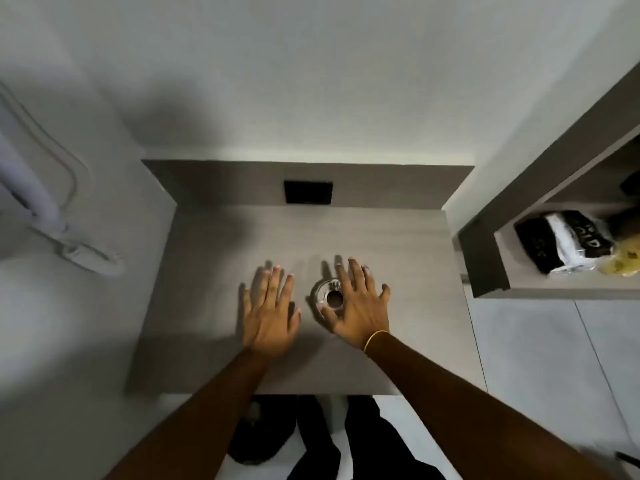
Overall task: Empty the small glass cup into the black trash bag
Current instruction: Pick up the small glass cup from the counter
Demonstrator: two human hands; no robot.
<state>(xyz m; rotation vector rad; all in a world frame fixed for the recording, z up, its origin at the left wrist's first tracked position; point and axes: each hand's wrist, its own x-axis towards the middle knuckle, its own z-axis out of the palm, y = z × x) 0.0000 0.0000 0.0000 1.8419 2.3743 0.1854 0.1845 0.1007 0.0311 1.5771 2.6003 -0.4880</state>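
A: Cup [329, 296] at frame centre, upright on the desk [214, 271], something dark at its bottom; what it is, cannot tell.

B: Hands?

A: Right hand [358, 306] spread over the cup, thumb at its near rim, fingers past its far rim; not closed on it. Whether skin touches glass, cannot tell. Yellow band [375, 339] at that wrist. Left hand [270, 313] flat, fingers apart, just left of the cup, holding nothing.

B: Any writing?

A: Black-and-white packet [564, 240] in the shelf [540, 289] at right carries pale lettering, too blurred to read. Black panel [308, 192] on the desk's back board is blank.

B: Edges, room?

A: Cup sits well in from every desk edge. Bare desktop left of the left hand and toward the back board. Shelf flanks the desk's right side closely. Dark shapes [263, 431] on the floor below the near edge; cannot tell whether they are the bag.
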